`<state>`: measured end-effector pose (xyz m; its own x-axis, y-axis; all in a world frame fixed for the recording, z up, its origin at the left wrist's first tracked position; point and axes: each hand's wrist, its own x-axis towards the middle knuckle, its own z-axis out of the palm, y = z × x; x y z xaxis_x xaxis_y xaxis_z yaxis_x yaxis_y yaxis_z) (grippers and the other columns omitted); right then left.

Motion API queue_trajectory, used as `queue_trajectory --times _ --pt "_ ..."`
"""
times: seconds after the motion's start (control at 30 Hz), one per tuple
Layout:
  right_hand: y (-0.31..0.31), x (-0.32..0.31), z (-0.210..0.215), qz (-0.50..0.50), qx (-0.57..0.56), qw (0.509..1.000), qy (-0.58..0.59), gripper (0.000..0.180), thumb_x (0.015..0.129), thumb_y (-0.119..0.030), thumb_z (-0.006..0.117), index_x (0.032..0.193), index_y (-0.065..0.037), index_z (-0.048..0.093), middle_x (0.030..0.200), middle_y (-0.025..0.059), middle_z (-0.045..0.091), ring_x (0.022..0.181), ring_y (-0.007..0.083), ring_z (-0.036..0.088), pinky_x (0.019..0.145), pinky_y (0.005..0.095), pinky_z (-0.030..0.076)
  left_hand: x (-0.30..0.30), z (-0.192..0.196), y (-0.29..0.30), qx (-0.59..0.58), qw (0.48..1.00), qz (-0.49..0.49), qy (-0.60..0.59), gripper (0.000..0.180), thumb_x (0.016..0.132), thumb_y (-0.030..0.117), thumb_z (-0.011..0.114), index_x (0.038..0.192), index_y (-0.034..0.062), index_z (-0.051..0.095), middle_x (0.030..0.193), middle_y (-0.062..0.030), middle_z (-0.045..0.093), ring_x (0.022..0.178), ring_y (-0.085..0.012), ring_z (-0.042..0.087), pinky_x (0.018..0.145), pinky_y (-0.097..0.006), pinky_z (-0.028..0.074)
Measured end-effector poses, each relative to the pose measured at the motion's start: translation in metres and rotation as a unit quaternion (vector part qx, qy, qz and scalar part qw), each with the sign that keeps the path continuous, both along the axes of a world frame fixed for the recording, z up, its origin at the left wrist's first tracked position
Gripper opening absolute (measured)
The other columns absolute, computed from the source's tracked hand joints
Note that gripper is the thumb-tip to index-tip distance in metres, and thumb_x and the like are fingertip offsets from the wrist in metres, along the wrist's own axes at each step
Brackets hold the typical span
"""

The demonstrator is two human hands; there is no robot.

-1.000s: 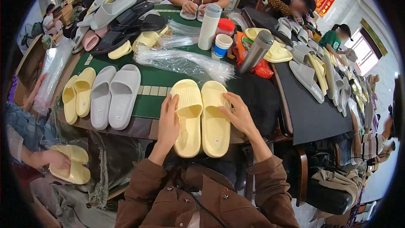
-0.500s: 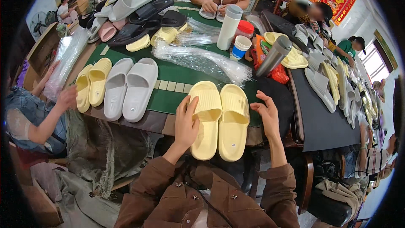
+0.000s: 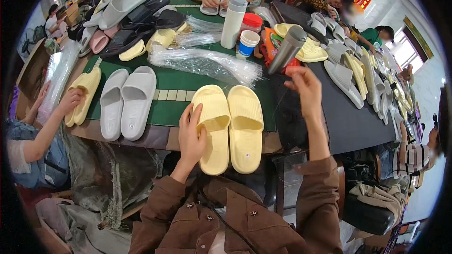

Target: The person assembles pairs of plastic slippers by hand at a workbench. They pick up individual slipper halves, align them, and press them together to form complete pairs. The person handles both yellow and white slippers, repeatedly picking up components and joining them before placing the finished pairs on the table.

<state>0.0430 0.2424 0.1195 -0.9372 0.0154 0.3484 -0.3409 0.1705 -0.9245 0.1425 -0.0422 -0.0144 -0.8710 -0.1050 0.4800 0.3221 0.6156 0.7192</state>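
Note:
A pair of pale yellow slide slippers lies side by side before me, heels hanging over the table's near edge. My left hand point(image 3: 190, 134) grips the side of the left yellow slipper point(image 3: 214, 148), fingers against its strap and thumb by the footbed. The right yellow slipper point(image 3: 246, 153), with a small white sticker on its heel, is untouched. My right hand point(image 3: 306, 91) is raised to the right of the pair, fingers loosely bent and apart, with nothing visible in it. It appears nearest to a steel tumbler point(image 3: 287, 49).
Grey slippers point(image 3: 136, 108) lie to the left; beyond them a co-worker's hand point(image 3: 73, 99) touches yellow slippers point(image 3: 89, 91). Clear plastic bags point(image 3: 202, 63), a white bottle point(image 3: 233, 23) and a paper cup point(image 3: 248, 42) stand or lie farther back. Slipper piles flank the table.
My right hand has lifted away from the yellow pair toward the tumbler. My left hand stays at the left slipper. The co-worker's hand has reached the yellow slippers. The whole view has shifted slightly.

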Motion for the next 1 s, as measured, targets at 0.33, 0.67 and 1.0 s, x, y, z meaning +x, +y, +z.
queue_trajectory --times 0.33,0.67,1.0 --pt "-0.033 0.022 0.136 0.143 -0.209 0.879 0.405 0.017 0.098 -0.011 0.049 0.101 0.001 0.061 0.113 0.0177 0.065 0.117 0.0304 0.058 0.103 0.0369 0.050 0.001 -0.002 0.000 0.017 1.000 -0.008 -0.006 0.061 0.081 -0.005 0.053 0.139 0.0094 0.044 0.139 -0.0193 0.037 0.128 -0.0384 0.039 0.105 -0.044 0.036" --pt "-0.059 -0.027 -0.029 0.009 -0.318 0.947 0.029 0.018 0.093 -0.010 0.060 0.108 0.000 0.060 0.115 0.0129 0.063 0.105 0.0184 0.062 0.091 0.0264 0.051 -0.001 -0.004 0.000 0.017 1.000 -0.008 -0.014 0.060 0.082 -0.002 0.053 0.140 0.0097 0.043 0.140 -0.0193 0.037 0.129 -0.0382 0.039 0.104 -0.044 0.036" --pt "-0.058 -0.067 -0.138 -0.043 -0.150 0.975 -0.156 0.015 0.083 -0.005 0.063 0.095 0.002 0.068 0.084 0.0031 0.065 0.075 0.0109 0.057 0.070 0.0245 0.045 0.000 0.033 -0.012 0.093 0.991 -0.032 0.092 0.057 0.083 0.000 0.054 0.138 -0.0005 0.042 0.138 -0.0232 0.041 0.130 -0.0375 0.039 0.110 -0.044 0.029"
